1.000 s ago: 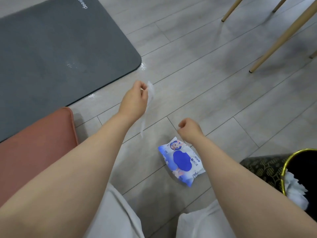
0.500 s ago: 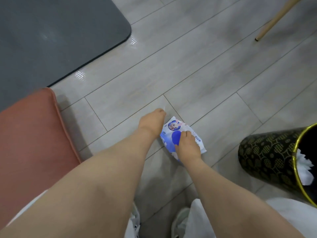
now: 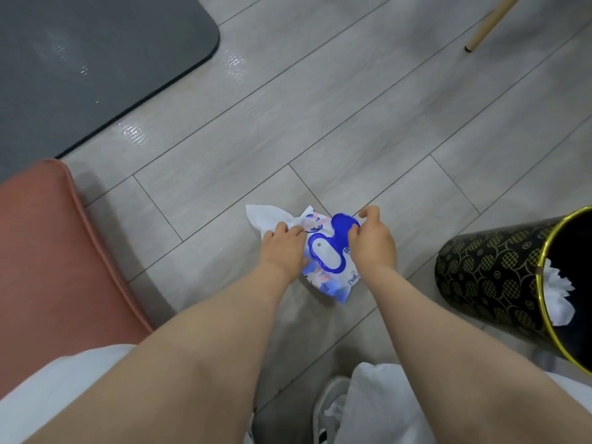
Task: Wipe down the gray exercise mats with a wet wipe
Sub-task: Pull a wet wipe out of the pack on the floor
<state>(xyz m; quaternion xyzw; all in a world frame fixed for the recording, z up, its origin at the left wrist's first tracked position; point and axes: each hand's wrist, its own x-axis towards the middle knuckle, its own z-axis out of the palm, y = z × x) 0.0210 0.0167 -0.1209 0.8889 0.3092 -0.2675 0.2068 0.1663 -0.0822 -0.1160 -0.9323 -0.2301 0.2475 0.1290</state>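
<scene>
1. A blue and white wet wipe pack (image 3: 323, 267) lies on the gray plank floor (image 3: 320, 123), near the middle of the scene, between the person's two hands.
2. The left hand (image 3: 283, 248) rests on the pack's left side, and its fingers (image 3: 296, 230) curl down and hold a white wet wipe (image 3: 266, 216) against the pack's far left corner. The wipe fans out to the far left over the floor.
3. The right hand (image 3: 371, 241) sits at the pack's right side. Its thumb and curled fingers pinch the raised blue flip lid (image 3: 344, 224), which stands open above the white oval opening.
4. The gray exercise mat (image 3: 80, 59) lies on the floor at the far left, well apart from the pack, its rounded corner pointing toward the middle. Wet patches shine on the floor just beside its edge.
5. A pink cushion (image 3: 48, 251) sits at the near left, its far corner close to the mat's near edge.
6. A black bin with a gold rim (image 3: 496, 277) stands at the right, with crumpled white wipes inside.
7. A wooden chair leg (image 3: 490, 22) shows at the far right.
</scene>
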